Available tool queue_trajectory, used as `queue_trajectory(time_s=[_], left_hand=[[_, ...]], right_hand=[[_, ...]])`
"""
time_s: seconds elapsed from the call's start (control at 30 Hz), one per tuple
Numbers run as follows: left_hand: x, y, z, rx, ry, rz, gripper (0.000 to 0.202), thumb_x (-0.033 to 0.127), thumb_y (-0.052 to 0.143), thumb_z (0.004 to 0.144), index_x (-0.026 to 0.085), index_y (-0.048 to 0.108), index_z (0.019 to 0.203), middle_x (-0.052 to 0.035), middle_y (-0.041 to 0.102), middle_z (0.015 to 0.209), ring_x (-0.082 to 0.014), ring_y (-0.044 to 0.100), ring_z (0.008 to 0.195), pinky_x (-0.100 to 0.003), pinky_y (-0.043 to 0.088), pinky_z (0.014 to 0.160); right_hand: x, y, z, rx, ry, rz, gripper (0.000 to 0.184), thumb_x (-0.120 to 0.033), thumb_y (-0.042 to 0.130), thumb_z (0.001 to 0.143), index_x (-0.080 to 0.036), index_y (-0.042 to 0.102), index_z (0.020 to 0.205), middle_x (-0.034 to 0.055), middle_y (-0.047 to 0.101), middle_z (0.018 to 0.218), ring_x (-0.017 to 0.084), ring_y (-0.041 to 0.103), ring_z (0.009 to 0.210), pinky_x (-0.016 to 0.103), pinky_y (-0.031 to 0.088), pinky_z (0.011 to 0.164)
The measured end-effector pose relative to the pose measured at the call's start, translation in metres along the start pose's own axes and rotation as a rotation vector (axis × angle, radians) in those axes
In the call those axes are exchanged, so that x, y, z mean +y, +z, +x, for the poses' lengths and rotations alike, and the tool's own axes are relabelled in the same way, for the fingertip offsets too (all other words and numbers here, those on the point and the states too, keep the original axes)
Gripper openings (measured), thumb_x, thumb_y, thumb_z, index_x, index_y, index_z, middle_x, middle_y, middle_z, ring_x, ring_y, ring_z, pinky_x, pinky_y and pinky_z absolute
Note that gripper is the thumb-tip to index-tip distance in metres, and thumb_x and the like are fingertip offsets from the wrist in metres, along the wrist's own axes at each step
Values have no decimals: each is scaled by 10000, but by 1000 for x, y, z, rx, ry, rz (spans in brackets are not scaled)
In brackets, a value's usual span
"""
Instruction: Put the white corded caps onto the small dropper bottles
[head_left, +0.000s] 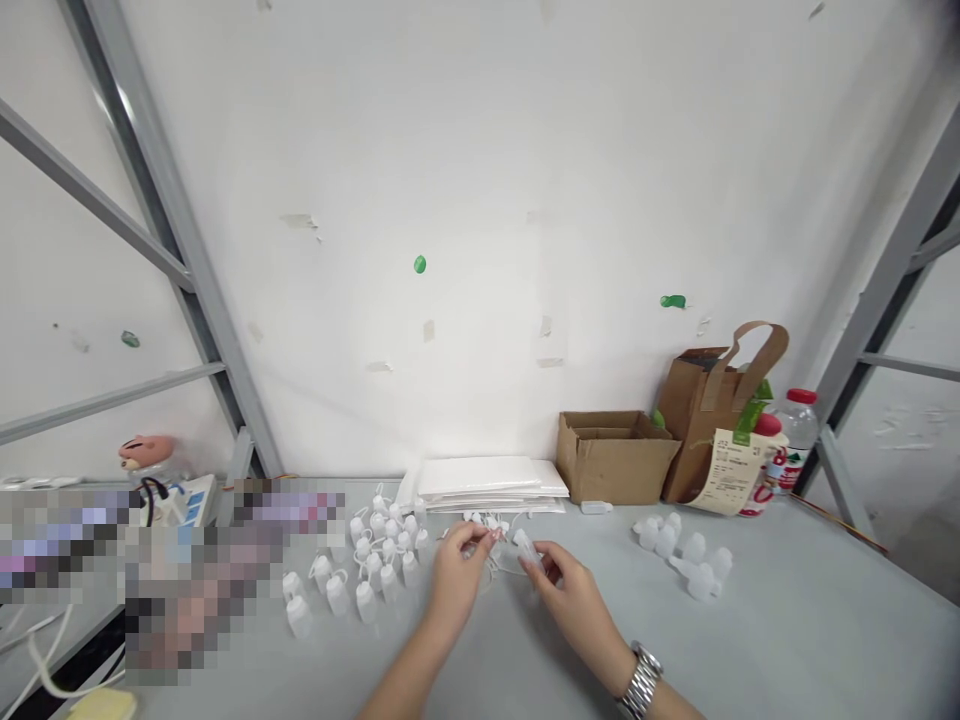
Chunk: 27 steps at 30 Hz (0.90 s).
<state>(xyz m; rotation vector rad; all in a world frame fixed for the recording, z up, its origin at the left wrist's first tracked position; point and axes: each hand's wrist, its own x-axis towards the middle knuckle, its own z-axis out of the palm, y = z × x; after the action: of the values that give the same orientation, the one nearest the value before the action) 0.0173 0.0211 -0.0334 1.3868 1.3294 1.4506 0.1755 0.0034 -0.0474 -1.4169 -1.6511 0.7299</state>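
Observation:
My left hand (pixel 459 572) pinches a small white cap piece with a thin tether, fingers closed on it. My right hand (pixel 570 592), with a metal watch on the wrist, grips a small clear plastic bottle (pixel 525 547) tilted toward the left hand. The two hands nearly meet over the grey table (pixel 787 620). Several small white capped bottles (pixel 367 565) stand in a cluster to the left of my left hand. Another group of small white bottles (pixel 686 560) lies to the right.
A stack of flat white packets (pixel 484 483) lies against the wall. An open cardboard box (pixel 611 455), a brown paper bag (pixel 716 410) and a drink bottle with a red cap (pixel 795 425) stand at the back right. Grey metal frame posts rise on both sides.

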Motion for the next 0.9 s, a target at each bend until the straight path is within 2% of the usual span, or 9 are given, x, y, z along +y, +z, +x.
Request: queue_trajectory(time_s=[0.1,0.2,0.27,0.4,0.5,0.6,0.77,0.9], left_hand=[[3,-2,2,-74,-139,-195,346,514,615,659,173,659,698,-76,708,761,-226,648,774,-367,479,760],[5,-4,1,-88,-345,-446,368,488,722,565,164,663,731,-96,727,852,-231,661,849,-348,463,817],[6,-4,0,-87,-403,-504,376,465,761,524,159,671,724,-102,728,863,-231,662,856,-341,455,829],[8,-2,-3,-119,-393,-502,385,468,767,519,156,679,725,-102,732,850,-213,667,809,-327,461,808],[8,-1,-5,-155,-437,-538,394,466,768,524,158,676,751,-106,738,834,-216,676,804,-331,467,804],[7,-1,-5,-140,-453,-552,386,464,764,531,160,668,749,-106,740,825,-226,678,823,-335,468,808],[13,2,-7,-214,-334,-465,347,458,717,610,150,679,764,-108,740,835,-250,670,847,-364,464,825],[20,4,-10,-279,-281,-415,352,433,701,632,159,710,852,-116,718,989,-268,630,973,-372,432,902]], right_hand=[[-3,0,-2,5,-5,23,374,-472,497,798,-152,644,926,13,608,646,179,540,616,279,423,618],[-8,1,-6,-8,-55,45,358,-460,509,803,-157,648,934,25,628,690,187,551,665,292,433,672],[-10,2,-10,-23,-100,51,336,-444,524,804,-173,655,953,27,641,720,190,556,698,302,433,714],[-11,4,-14,-36,-143,33,302,-406,553,796,-199,667,983,30,659,771,196,557,742,309,433,749],[-10,5,-15,-53,-150,3,287,-382,551,802,-208,662,1002,36,666,806,200,555,764,310,433,753],[-10,5,-16,-68,-156,-20,269,-372,550,803,-209,666,982,40,666,809,204,552,769,310,436,743],[-8,6,-17,-62,-154,-28,258,-362,555,800,-203,673,966,38,671,799,204,551,758,310,435,736],[-5,9,-14,26,-99,15,312,-429,573,779,-194,671,959,34,669,770,200,560,731,303,440,722]])
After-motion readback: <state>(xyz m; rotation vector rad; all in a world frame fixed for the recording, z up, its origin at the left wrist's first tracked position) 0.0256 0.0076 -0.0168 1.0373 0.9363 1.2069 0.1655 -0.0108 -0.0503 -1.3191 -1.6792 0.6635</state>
